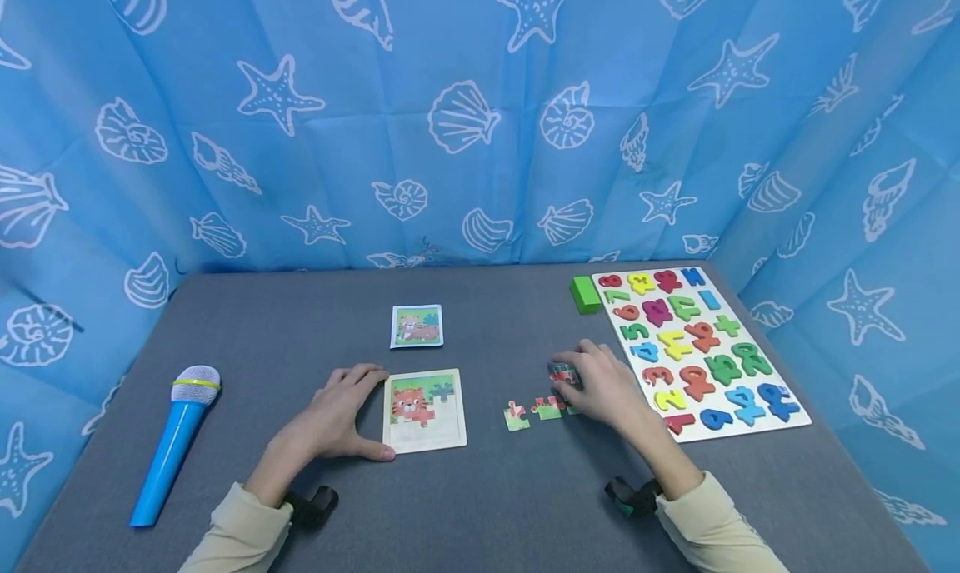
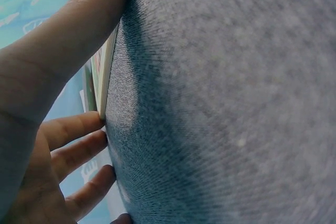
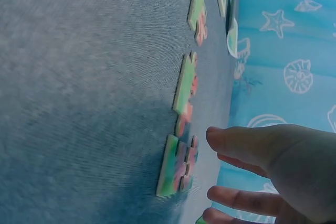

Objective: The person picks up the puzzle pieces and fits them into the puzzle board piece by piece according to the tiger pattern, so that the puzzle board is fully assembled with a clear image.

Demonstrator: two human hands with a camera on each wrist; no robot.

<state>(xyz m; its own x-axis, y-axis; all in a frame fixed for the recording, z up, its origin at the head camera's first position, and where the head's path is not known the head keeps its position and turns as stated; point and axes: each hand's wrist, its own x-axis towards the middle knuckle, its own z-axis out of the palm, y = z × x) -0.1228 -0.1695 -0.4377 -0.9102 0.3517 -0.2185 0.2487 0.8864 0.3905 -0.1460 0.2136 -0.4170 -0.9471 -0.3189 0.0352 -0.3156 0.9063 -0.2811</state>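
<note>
My left hand (image 1: 341,415) touches the left side of a square wooden puzzle board (image 1: 446,431), fingers at the upper corner and thumb at the lower one. A tiger picture (image 1: 411,404) fills part of the board; bare wood shows at its lower right. On the right, my right hand (image 1: 600,381) hovers low over loose jigsaw pieces (image 3: 184,82), its thumb (image 3: 236,140) and fingers apart with nothing between them in the right wrist view. Close to its fingertips in the head view is a small dark, red-patterned thing (image 1: 564,374), partly covered by the hand.
Behind the board lies a small picture card (image 1: 417,327). A blue toy microphone (image 1: 174,448) lies at the left. On the right are a number puzzle board (image 1: 720,381) and a green block (image 1: 585,295). A blue shell-patterned curtain (image 1: 465,173) hangs behind the grey table (image 1: 480,515).
</note>
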